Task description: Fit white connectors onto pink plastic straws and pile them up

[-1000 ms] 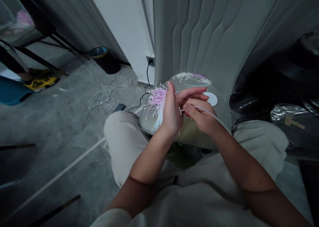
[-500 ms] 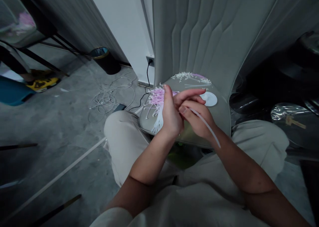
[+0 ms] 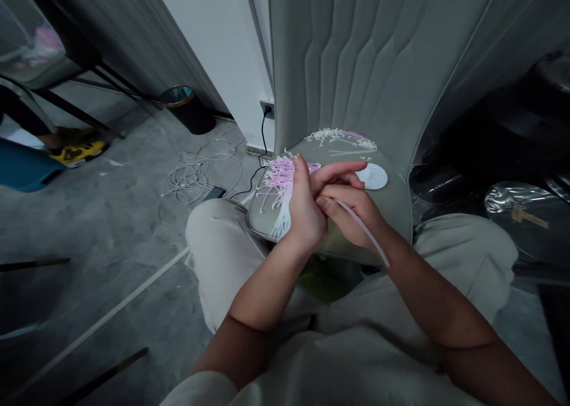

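left hand (image 3: pixel 305 210) clenched on pink-white plastic strip bundle (image 3: pixel 278 183), partly hidden | right hand (image 3: pixel 351 210) pinching white strip (image 3: pixel 363 232) | tag (image 3: pixel 528 216) on plastic bag (image 3: pixel 503 199): too small to read

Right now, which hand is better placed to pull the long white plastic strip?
Probably the right hand: it pinches the strip, while the left hand grips the pink-and-white plastic bundle.

Head cam – fwd & down, close
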`<action>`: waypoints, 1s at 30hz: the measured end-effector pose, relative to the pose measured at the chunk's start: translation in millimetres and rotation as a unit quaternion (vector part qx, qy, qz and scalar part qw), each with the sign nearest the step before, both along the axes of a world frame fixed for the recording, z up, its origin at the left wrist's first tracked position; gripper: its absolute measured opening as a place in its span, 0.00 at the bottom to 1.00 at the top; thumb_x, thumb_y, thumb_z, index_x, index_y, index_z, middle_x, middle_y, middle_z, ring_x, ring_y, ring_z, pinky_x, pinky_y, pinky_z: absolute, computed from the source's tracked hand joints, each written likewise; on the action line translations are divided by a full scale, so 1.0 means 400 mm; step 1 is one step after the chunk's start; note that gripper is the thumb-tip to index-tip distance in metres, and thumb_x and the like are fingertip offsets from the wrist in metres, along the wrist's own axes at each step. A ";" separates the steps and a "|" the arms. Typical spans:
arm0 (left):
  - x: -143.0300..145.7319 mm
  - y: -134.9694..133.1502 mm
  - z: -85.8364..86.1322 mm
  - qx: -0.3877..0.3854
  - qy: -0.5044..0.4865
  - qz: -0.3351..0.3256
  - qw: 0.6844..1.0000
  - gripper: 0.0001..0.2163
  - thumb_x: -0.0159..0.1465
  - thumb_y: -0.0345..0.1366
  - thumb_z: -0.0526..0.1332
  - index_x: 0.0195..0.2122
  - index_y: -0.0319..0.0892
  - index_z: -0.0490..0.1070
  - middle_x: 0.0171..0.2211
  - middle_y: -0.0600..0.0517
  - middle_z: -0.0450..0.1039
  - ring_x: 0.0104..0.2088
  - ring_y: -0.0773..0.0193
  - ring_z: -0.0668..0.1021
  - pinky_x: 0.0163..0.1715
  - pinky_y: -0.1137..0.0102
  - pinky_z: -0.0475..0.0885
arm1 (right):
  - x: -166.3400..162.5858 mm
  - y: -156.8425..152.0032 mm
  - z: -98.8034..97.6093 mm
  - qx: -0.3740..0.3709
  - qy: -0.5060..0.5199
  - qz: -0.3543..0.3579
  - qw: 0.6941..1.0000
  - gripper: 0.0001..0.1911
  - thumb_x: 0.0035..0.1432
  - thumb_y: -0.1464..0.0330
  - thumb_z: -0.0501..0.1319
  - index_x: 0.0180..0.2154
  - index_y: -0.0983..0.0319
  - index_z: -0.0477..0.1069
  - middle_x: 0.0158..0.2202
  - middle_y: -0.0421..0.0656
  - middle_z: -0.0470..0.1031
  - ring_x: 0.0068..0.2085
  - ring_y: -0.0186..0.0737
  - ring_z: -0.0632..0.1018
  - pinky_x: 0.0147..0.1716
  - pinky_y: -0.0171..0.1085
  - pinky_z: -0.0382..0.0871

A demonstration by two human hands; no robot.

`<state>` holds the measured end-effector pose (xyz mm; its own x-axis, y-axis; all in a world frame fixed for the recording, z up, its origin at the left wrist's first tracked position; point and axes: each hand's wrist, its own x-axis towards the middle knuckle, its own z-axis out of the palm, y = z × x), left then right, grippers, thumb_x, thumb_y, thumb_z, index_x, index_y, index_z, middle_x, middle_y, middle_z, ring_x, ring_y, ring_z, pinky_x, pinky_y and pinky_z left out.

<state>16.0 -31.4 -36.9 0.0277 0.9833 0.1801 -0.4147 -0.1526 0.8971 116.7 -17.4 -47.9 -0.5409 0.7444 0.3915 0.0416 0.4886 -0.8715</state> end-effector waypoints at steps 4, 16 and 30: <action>0.002 0.001 -0.005 -0.022 0.010 0.003 1.000 0.37 0.64 0.63 0.35 0.38 0.43 0.79 0.30 0.46 0.76 0.34 0.59 0.79 0.36 0.64 0.77 | 0.003 0.004 -0.006 0.003 -0.013 0.001 1.000 0.13 0.64 0.64 0.55 0.27 0.59 0.69 0.27 0.40 0.67 0.33 0.38 0.70 0.33 0.40 0.63; -0.004 0.014 0.000 0.033 0.072 0.045 0.996 0.29 0.64 0.62 0.45 0.47 0.47 0.75 0.38 0.46 0.78 0.35 0.59 0.80 0.30 0.67 0.75 | 0.038 0.022 0.038 -0.090 0.097 -0.026 0.991 0.21 0.65 0.56 0.54 0.24 0.61 0.63 0.23 0.36 0.62 0.24 0.28 0.64 0.24 0.33 0.58; -0.013 -0.011 -0.019 0.203 0.204 0.209 0.935 0.09 0.61 0.35 0.65 0.43 0.50 0.77 0.38 0.52 0.75 0.40 0.66 0.77 0.43 0.68 0.72 | 0.076 0.030 0.067 -0.097 0.089 -0.083 0.988 0.24 0.64 0.52 0.54 0.22 0.60 0.62 0.18 0.35 0.59 0.22 0.30 0.62 0.23 0.33 0.57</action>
<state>10.8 -35.9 -44.3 -0.1958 0.7772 0.5980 0.1199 -0.5863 0.8012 146.9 -5.6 -21.0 -0.3404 0.8876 0.3102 -0.0541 0.3109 -0.9489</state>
